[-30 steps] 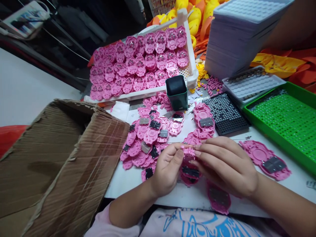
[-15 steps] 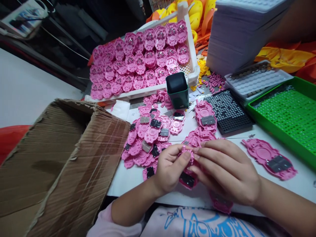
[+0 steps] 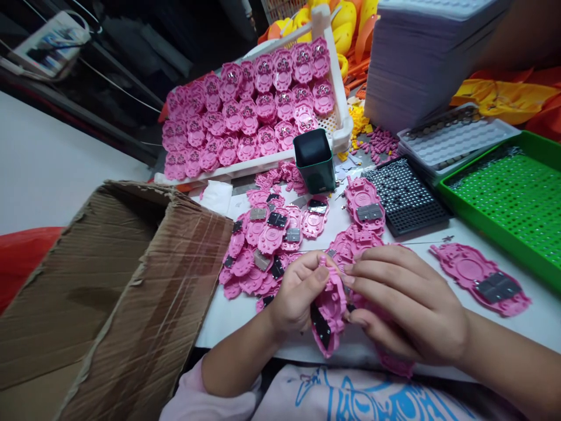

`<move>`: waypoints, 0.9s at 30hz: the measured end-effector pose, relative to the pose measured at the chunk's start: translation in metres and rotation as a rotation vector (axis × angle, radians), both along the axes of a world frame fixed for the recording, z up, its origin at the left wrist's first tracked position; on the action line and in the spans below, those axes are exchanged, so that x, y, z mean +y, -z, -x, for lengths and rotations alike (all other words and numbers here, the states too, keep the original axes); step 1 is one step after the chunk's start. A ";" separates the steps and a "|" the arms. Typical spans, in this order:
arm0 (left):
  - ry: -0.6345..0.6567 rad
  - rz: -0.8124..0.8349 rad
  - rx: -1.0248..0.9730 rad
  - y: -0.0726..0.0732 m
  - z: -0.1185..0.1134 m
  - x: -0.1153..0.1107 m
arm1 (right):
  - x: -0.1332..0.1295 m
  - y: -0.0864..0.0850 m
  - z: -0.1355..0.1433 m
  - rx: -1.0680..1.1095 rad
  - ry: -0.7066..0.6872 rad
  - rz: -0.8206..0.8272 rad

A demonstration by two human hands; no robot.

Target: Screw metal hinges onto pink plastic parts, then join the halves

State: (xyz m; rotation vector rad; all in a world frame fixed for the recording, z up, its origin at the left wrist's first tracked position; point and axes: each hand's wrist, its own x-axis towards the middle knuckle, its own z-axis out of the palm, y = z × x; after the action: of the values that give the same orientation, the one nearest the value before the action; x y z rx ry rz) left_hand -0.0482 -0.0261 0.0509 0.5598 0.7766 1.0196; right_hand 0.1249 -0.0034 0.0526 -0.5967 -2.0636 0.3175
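My left hand [image 3: 300, 292] pinches the top of a pink plastic casing [image 3: 333, 301] between thumb and fingers. The casing is tilted nearly on edge, with a dark plate with small screws showing on its lower part. My right hand [image 3: 407, 304] is on the casing's right side, fingertips at its upper edge and thumb lower down; its palm side is hidden. To the left lies a heap of similar pink casings [image 3: 245, 263] with black or grey plates. Another casing [image 3: 468, 275] lies alone at the right, and more lie behind and under my right hand.
A cardboard box [image 3: 175, 280] stands at the left. Behind are a white crate [image 3: 344, 126] of pink pieces and a dark square cup [image 3: 313, 166]. At the right are a black perforated tray [image 3: 405, 196], a green tray [image 3: 495, 204] and a tall white stack [image 3: 407, 70].
The casing in my hands has turned up on edge, so its dark plate now faces left. My right thumb has shifted lower along it. The view has moved slightly.
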 end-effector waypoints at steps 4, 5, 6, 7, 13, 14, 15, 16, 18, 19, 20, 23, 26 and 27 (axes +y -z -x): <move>0.052 0.039 -0.057 0.005 0.004 -0.001 | 0.000 0.000 0.001 0.014 -0.004 -0.008; 0.063 0.031 -0.060 0.007 0.005 -0.002 | 0.000 0.000 0.001 0.020 -0.005 -0.012; 0.071 0.023 -0.065 0.008 0.006 -0.003 | 0.000 0.000 0.001 0.026 -0.006 -0.015; 0.078 0.017 -0.071 0.009 0.007 -0.003 | 0.000 0.000 0.001 0.029 -0.007 -0.018; 0.037 0.032 -0.041 0.003 0.004 0.002 | 0.000 0.003 0.000 0.023 -0.003 0.000; 0.000 0.030 -0.009 0.001 0.003 0.004 | -0.001 0.004 -0.001 0.023 -0.004 0.009; -0.047 0.023 0.029 -0.001 0.002 0.006 | -0.001 0.004 -0.002 0.025 -0.002 0.016; -0.096 0.007 0.068 -0.003 0.001 0.008 | -0.002 0.004 -0.003 0.024 0.003 0.018; -0.182 -0.027 0.145 -0.006 0.000 0.012 | -0.004 0.004 -0.002 0.014 0.013 -0.013; -0.219 -0.044 0.180 -0.006 0.000 0.013 | -0.005 0.004 -0.001 -0.002 0.009 -0.046; -0.248 -0.062 0.212 -0.006 0.001 0.014 | -0.006 0.004 0.000 -0.028 0.002 -0.085; -0.308 -0.096 0.295 -0.003 0.004 0.016 | -0.009 0.005 0.006 -0.171 -0.017 -0.161; -0.313 -0.108 0.351 -0.002 0.006 0.018 | -0.010 0.009 0.012 -0.298 0.025 -0.153; -0.296 -0.108 0.362 -0.002 0.006 0.018 | -0.010 0.011 0.013 -0.308 0.043 -0.147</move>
State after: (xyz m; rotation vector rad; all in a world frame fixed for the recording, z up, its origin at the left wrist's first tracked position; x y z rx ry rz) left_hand -0.0544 -0.0084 0.0531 0.7492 1.1540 1.2554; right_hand 0.1115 -0.0135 0.0421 -0.6295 -2.3408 0.0484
